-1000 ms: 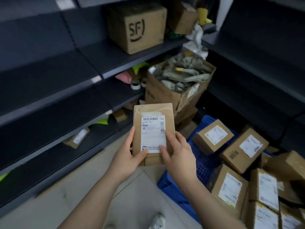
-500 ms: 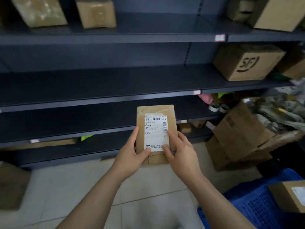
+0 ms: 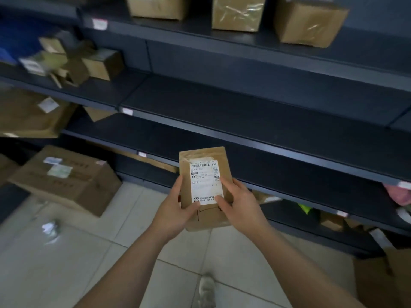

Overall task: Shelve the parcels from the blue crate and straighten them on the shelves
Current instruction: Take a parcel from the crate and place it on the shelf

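Both hands hold a small brown cardboard parcel [image 3: 205, 187] upright in front of the dark metal shelving [image 3: 255, 121], level with its lower shelves and not touching them. The left hand [image 3: 175, 210] clamps the parcel's left edge, thumb pressed across the front low down and the other fingers wrapped out of sight behind. The right hand [image 3: 240, 205] grips the right edge, thumb lying on the lower corner of the white shipping label [image 3: 205, 182] and fingers spread along the side. The label faces the camera, with a barcode at its top and "E012" printed at its left. On the top shelf of the shelving stand three taped brown boxes [image 3: 238, 13] in a row. At the shelving's left end, on the shelf below, sits a loose cluster of small cartons [image 3: 97, 65], blurred, so their exact number is hard to tell. Below that cluster a large flat brown package [image 3: 29, 116] leans out past the shelf edge. On the tiled floor [image 3: 93, 252] in front of the shelving's left end lies a big cardboard box [image 3: 66, 178], and just beside it a crumpled scrap of paper [image 3: 50, 228]. Directly below the parcel a light shoe [image 3: 206, 290] shows on the floor. At the shelving's right end something pink [image 3: 398, 195] pokes out of a lower shelf.
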Available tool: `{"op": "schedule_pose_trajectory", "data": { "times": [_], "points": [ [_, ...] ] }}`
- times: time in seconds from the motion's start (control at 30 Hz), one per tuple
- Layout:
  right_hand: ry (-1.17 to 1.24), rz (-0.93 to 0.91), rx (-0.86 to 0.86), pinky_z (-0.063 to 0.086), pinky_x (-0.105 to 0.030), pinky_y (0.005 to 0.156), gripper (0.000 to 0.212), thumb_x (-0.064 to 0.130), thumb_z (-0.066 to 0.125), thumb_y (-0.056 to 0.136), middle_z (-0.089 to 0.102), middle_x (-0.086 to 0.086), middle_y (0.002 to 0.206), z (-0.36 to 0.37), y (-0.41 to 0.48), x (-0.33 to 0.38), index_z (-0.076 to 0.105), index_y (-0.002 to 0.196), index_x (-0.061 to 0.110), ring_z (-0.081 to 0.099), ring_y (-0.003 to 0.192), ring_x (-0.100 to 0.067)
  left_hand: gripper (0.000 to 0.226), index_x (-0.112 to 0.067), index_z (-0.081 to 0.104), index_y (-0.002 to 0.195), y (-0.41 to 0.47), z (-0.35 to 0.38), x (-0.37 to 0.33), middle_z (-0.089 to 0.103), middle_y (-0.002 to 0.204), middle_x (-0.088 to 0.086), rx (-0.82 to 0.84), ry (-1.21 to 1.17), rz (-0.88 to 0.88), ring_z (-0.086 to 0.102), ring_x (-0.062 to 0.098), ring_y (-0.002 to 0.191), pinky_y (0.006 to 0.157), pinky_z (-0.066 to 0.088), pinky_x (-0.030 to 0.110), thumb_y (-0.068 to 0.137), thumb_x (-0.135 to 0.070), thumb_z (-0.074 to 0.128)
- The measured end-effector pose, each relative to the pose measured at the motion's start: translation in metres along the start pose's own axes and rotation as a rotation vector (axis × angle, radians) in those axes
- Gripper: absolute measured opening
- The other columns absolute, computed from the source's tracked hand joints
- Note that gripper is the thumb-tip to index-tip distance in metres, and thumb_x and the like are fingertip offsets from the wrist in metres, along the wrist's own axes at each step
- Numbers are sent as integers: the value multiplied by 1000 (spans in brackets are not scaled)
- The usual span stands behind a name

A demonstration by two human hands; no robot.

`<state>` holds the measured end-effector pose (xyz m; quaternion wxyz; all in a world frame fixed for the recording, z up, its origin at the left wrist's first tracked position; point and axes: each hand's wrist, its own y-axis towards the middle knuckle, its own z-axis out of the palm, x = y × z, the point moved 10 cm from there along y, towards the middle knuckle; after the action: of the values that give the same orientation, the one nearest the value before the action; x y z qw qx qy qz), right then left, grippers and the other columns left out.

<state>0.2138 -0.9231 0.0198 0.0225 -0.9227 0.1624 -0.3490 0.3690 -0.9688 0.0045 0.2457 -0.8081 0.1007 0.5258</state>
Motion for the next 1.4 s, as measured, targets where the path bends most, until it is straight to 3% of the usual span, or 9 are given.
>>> {"op": "schedule_pose_trajectory", "data": {
  "times": [0.07,0.3,0.43,0.6,0.8,1.07,1.17,1.27,1.4],
  "points": [
    [-1,-37,41,38,-34,106,56,33,52,94,32,2,150,21,30,11,31,146,29,40,130,-17,78,-45,16,145,17,-20,13,47,127,-22,-47,-19,-33,47,8,118,87,46,24,87,-28,65],
    [1,-97,179,40,-35,105,55,33,52,94,36,6,146,88,125,27,31,145,30,40,128,-13,85,-39,7,150,87,-73,76,48,136,-4,-162,-12,-237,50,19,121,93,45,31,87,-33,64],
    [22,-92,217,40,-33,105,54,34,52,94,36,9,145,128,169,28,32,144,32,39,129,-11,82,-37,9,150,128,-94,109,48,120,-8,-162,-11,-268,51,19,118,89,43,27,88,-29,63],
    [64,-82,218,43,-31,103,53,30,52,94,39,7,143,177,224,34,34,144,30,41,128,-10,81,-38,9,150,190,-125,158,54,129,-1,-141,-17,-299,58,18,107,87,49,30,89,-26,62],
    [83,-23,138,36,-23,104,52,32,53,94,40,7,143,237,298,32,36,144,29,41,128,-9,82,-35,4,151,278,-160,211,45,140,-7,-71,11,-257,51,18,119,87,44,26,91,-23,59],
    [163,29,-13,33,-10,91,51,30,56,93,46,6,139,292,383,3,41,141,26,44,119,-4,83,-38,16,149,385,-175,267,53,130,-11,-18,-78,-183,54,15,117,100,47,40,86,-16,66],
    [230,42,-78,39,-14,92,47,29,59,91,52,5,131,300,414,-17,46,136,28,47,110,-2,75,-32,25,147,419,-171,276,55,124,-7,-31,-146,-147,54,15,114,96,46,34,87,-8,63],
    [306,49,-141,48,-23,94,44,29,63,89,59,4,125,306,445,-40,53,131,26,55,108,-6,55,-34,46,133,453,-163,278,62,116,-9,-31,-148,-45,59,14,109,94,50,42,87,-7,62],
    [390,53,-200,51,-27,89,40,27,65,88,61,6,117,310,478,-61,57,127,24,59,103,-8,62,-26,40,141,491,-153,288,61,112,-16,-54,-250,-15,59,11,111,97,49,39,87,-5,63]
  ]
}}
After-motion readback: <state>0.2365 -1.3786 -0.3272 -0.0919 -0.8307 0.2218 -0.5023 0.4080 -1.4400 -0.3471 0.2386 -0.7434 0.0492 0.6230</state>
